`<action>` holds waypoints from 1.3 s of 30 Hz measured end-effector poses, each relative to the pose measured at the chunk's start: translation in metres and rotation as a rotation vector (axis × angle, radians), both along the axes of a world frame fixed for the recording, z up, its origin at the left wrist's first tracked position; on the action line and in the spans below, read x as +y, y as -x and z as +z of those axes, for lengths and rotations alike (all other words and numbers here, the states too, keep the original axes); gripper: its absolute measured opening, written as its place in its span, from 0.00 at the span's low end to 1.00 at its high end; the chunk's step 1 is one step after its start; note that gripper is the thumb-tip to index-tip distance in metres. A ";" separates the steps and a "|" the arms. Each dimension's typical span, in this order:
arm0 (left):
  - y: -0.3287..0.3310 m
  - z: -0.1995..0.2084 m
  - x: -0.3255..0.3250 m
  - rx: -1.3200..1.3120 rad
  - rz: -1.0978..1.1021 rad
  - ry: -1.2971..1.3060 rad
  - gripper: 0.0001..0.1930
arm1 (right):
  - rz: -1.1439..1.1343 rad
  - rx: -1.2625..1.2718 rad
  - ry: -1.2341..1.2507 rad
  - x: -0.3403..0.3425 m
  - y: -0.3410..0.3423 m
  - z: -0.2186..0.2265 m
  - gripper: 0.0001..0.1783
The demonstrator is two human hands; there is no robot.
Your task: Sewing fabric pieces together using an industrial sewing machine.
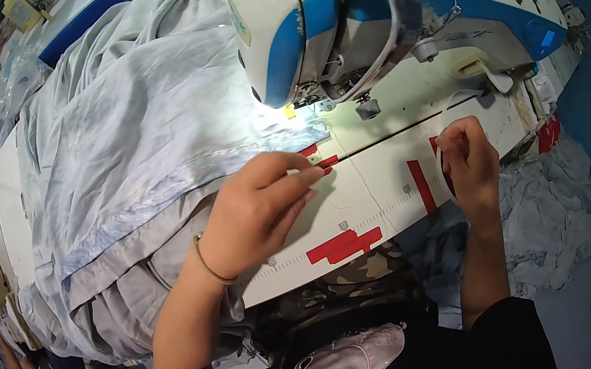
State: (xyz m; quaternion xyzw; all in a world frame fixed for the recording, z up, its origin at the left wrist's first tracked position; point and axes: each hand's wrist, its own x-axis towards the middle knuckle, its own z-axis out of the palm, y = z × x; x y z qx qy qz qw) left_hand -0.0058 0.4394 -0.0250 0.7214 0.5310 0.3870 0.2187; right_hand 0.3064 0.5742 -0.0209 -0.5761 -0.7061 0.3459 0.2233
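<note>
Under the lit needle area of a white and blue sewing machine [361, 13] lies the edge of a pale blue-grey cloth [139, 93], spread over the left of the table. My left hand [256, 203] is raised just in front of that edge, fingertips drawn together beside red tape [327, 163]; whatever is in them is too small to make out. Further right, my right hand [470, 164] is closed above the table's front part. A thin pale strip [450, 182] shows along its curled fingers and seems to hang from them.
Red tape [345, 245] and ruler marks run along the white table's [385, 205] front edge. Crumpled pale cloth [552, 220] lies at the lower right. A pinkish piece [352, 359] rests against my black clothing. At the far left, another person's arm [17, 364] shows.
</note>
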 end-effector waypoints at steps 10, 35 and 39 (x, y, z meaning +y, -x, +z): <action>0.006 0.009 0.002 -0.117 0.137 0.052 0.18 | 0.044 -0.250 -0.518 0.001 -0.007 -0.025 0.07; 0.031 0.013 0.005 0.354 0.713 -0.280 0.16 | 0.971 -0.042 -1.025 0.078 0.107 -0.058 0.20; 0.004 -0.005 0.013 0.399 0.246 -0.218 0.22 | 0.929 -0.191 -0.880 0.077 0.098 -0.081 0.18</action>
